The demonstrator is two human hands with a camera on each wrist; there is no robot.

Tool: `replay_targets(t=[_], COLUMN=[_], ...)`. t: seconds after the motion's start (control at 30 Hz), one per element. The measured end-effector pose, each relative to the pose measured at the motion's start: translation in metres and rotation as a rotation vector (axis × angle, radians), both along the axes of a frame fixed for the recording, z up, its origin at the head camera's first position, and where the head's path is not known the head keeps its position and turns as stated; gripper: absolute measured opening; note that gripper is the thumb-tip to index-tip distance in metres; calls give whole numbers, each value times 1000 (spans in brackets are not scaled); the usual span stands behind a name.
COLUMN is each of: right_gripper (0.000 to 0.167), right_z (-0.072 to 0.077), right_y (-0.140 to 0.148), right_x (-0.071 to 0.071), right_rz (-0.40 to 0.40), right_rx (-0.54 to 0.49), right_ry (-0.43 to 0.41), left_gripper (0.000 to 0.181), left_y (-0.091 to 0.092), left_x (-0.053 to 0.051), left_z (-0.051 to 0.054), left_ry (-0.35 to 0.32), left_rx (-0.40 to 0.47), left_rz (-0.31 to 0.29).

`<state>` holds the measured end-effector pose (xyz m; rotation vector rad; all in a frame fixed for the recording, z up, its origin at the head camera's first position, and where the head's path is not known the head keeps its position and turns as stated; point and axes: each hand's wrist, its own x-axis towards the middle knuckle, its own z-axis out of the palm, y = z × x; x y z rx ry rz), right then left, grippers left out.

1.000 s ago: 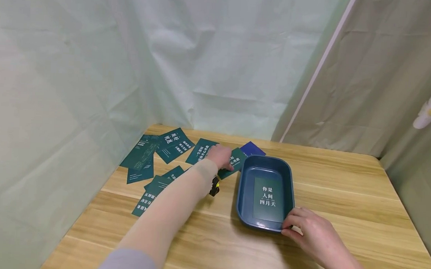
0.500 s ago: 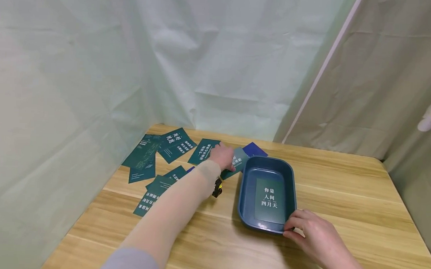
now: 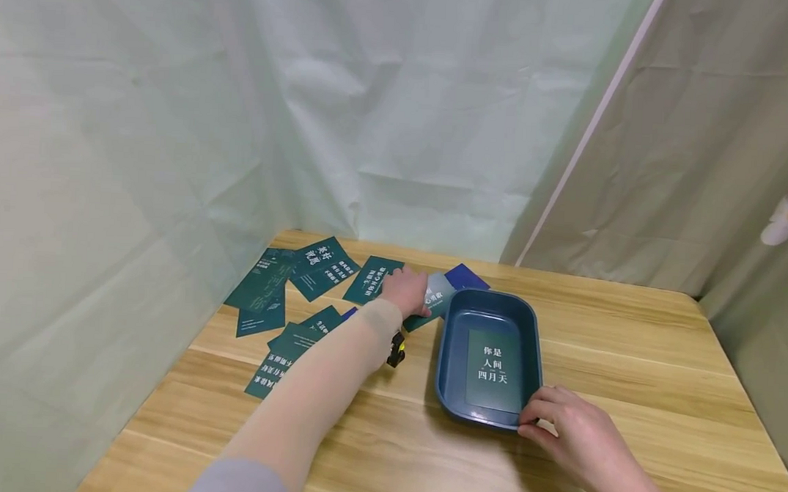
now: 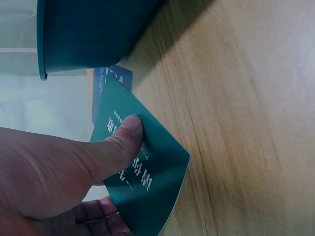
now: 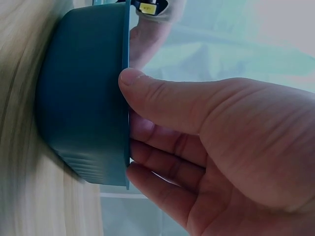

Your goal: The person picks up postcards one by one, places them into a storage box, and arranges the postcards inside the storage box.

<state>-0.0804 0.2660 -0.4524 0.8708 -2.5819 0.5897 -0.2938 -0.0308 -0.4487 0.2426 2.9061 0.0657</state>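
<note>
My left hand [image 3: 405, 289] pinches a dark green card [image 4: 157, 147] with white lettering. In the left wrist view the thumb lies on its printed face, fingers go behind it, and the card bends slightly. Just right of that hand stands a dark blue rectangular tray [image 3: 453, 403]. One green card [image 3: 494, 371] lies flat inside it. At the tray's near right corner, my right hand [image 3: 567, 426] grips the rim, thumb outside and fingers over the inner side, as the right wrist view shows.
Several green cards lie scattered at the left, among them an overlapping pair [image 3: 258, 284] and another card [image 3: 373, 278] behind my left hand. A blue card [image 3: 467, 276] sits behind the tray. The wooden table [image 3: 627, 344] meets hanging curtains [image 3: 406, 129] at its back.
The card under my left hand has tilted and now catches light, its surface looking paler. The right hand keeps its place on the tray. The head view has shifted slightly.
</note>
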Motion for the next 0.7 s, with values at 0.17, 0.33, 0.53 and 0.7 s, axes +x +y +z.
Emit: replay_targets(t=[0.17, 0.33, 0.53, 0.7], right_gripper=[45, 45, 45, 45], right_z=[0, -1, -2, -1], right_y=[0, 2, 3, 5], right_x=[0, 2, 3, 4], right_rz=[1, 8, -9, -5], right_rx=[-6, -9, -9, -3], right_ry=[6, 21, 6, 9], left_gripper=[76, 72, 71, 62], left_y=[-1, 0, -3, -8], left_x=[0, 1, 2, 3], left_z=[-2, -2, -1, 4], left_ry=[11, 35, 61, 77], left_rx=[7, 7, 30, 107], left_rz=[2, -8, -30, -53])
